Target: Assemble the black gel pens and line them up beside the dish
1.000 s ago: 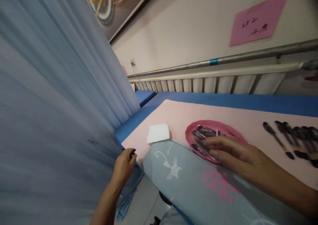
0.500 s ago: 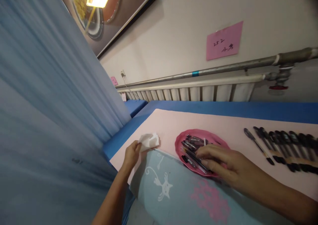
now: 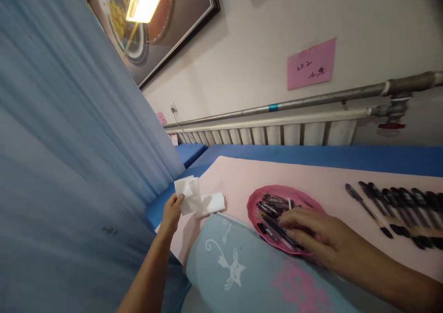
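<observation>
My left hand [image 3: 173, 211] pinches a thin white paper sheet [image 3: 188, 194], raised at the left edge of the pink cover. Just right of it a small stack of white paper sheets [image 3: 212, 203] lies on the cover; the two overlap in view. My right hand [image 3: 316, 232] reaches over the pink basket [image 3: 252, 201], its half-curled fingertips among the loose black pens and clear pen parts [image 3: 273, 211]. Thumb and forefinger are a little apart, and I see nothing held between them. The other fingers are partly hidden.
Several black pens [image 3: 408, 207] lie in a row at the right. A blue cloth with a white cat print [image 3: 235, 271] hangs over the near edge. A blue curtain [image 3: 86, 165] closes the left side. A radiator [image 3: 290, 133] and pipe [image 3: 311, 100] run along the wall.
My left hand has lifted the paper sheet up and left, away from the stack. My right hand stays over the basket. The whole view has shifted slightly down.
</observation>
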Motion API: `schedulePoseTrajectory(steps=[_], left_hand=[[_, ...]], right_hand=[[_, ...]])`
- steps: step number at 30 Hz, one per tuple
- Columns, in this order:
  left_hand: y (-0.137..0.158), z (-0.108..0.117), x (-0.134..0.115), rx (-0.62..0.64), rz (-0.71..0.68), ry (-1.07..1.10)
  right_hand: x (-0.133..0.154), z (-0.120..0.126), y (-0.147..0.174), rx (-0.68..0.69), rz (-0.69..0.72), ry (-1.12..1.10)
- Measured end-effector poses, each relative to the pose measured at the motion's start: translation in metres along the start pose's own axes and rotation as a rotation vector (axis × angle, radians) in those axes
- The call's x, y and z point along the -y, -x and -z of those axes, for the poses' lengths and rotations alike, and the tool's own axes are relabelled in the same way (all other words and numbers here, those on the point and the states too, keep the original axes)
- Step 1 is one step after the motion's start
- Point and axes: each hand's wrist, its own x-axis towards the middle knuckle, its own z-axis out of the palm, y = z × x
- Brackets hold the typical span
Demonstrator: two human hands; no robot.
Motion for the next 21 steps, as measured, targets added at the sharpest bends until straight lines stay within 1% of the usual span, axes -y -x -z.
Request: schedulePoseTrajectory(steps=[2,3,6,8,11,14,17,21], left_hand=[[0.0,-0.005,-0.004,0.026,-0.039,-0.088],[0.002,-0.008,-0.006,0.068,-0.065,-0.135],[0.008,-0.016,-0.013,0.264,-0.143,-0.27],[0.009,-0.019,-0.016,0.355,-0.162,-0.354],[-0.001,-0.026,-0.019,0.368,-0.149,-0.48],[-0.017,-0.038,-0.02,0.384,-0.137,-0.602],[-0.03,-0.052,-0.019,0.485,-0.113,-0.696],[-0.038,-0.065,-0.02,0.592,-0.05,-0.78]], right_hand=[[-0.001,0.001,-0.001,0.04,-0.002,0.027],[-0.002,0.001,-0.001,0.062,-0.003,0.042],[-0.004,0.002,-0.002,0.117,-0.005,0.074],[-0.006,0.003,-0.002,0.143,0.001,0.075],[-0.011,0.002,-0.002,0.153,0.021,0.078],[-0.014,-0.001,-0.002,0.142,0.035,0.089],[-0.016,-0.001,-0.001,0.096,0.042,0.086],[-0.013,0.001,-0.001,0.132,0.028,0.104]])
